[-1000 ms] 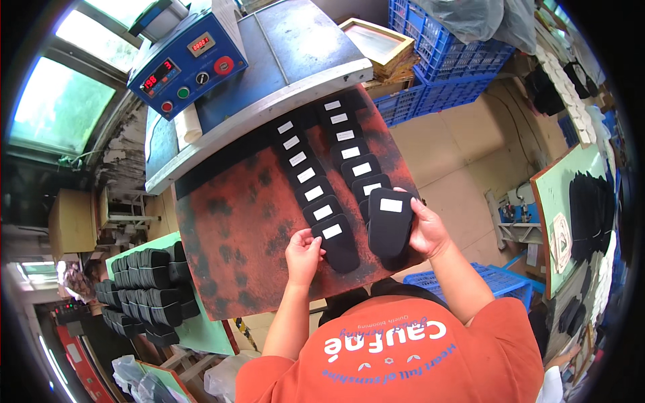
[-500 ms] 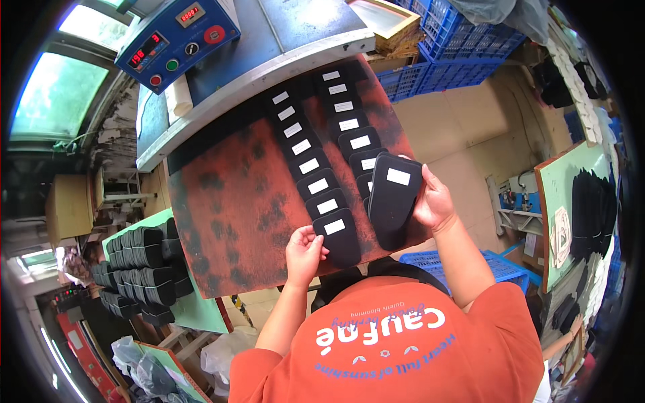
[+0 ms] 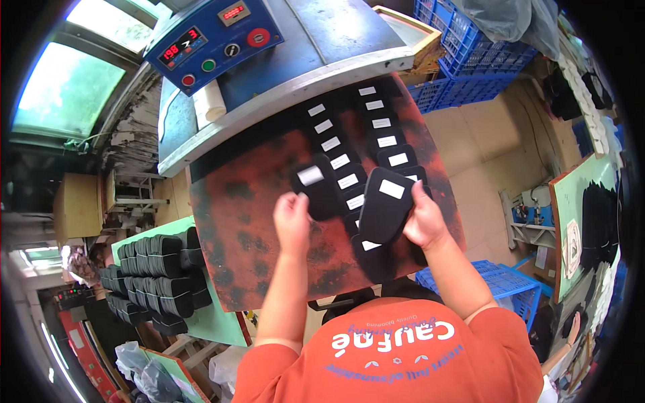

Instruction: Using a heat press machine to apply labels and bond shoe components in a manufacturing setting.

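Observation:
My left hand (image 3: 291,218) pinches the left edge of a black insole-shaped pad (image 3: 324,199) with a white label, over the reddish-brown, black-stained board (image 3: 242,235). In my right hand (image 3: 427,220) is a small stack of similar black pads (image 3: 383,216), the top one labelled in white. Two overlapping columns of labelled pads lie on the board, a left column (image 3: 331,143) and a right column (image 3: 386,142). The held stack hides the near part of the right column and some of the left column's near pads.
A blue control box (image 3: 215,43) stands on the metal-edged machine (image 3: 316,64) beyond the board. Blue crates (image 3: 470,64) are stacked at the far right, and another blue crate (image 3: 510,279) sits near right. Bundled black pads (image 3: 151,258) fill a green table at left.
My left hand has left the near end of the left column and now holds a pad farther left. The right hand's stack has tilted. The whole view has shifted a little.

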A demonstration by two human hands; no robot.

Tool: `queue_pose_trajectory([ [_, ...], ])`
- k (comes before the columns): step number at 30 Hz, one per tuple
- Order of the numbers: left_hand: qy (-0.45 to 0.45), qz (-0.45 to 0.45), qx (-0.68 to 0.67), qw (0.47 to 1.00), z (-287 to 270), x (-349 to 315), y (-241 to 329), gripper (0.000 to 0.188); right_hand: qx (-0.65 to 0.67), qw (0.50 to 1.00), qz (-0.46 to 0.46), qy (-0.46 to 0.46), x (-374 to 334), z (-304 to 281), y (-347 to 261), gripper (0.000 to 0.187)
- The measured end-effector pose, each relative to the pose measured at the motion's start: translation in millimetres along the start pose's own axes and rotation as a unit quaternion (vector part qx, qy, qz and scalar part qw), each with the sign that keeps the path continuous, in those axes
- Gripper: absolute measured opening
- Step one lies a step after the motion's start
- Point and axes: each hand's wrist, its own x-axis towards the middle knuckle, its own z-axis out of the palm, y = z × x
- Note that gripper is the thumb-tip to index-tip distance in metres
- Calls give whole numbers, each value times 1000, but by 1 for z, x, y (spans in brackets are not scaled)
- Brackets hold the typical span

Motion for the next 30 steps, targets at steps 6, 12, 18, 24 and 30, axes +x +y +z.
queue_pose_trajectory([
  [6, 65, 57, 122, 989, -49, 165, 0, 24, 83, 996, 24, 18, 13, 17, 26, 52],
  [12, 73, 245, 337, 906, -60, 176, 1, 27, 15, 999, 12, 35, 36, 46, 69, 41],
  [18, -208, 33, 82, 974, -33, 63, 37, 24, -70, 990, -72, 101, 67, 42, 82, 34],
  [24, -24, 43, 77, 996, -56, 146, 26, 26, 29, 996, -52, 59, 71, 46, 69, 52],
  [30, -71, 206, 172, 961, -45, 113, 20, 34, -7, 997, -31, 65, 80, 52, 86, 38],
])
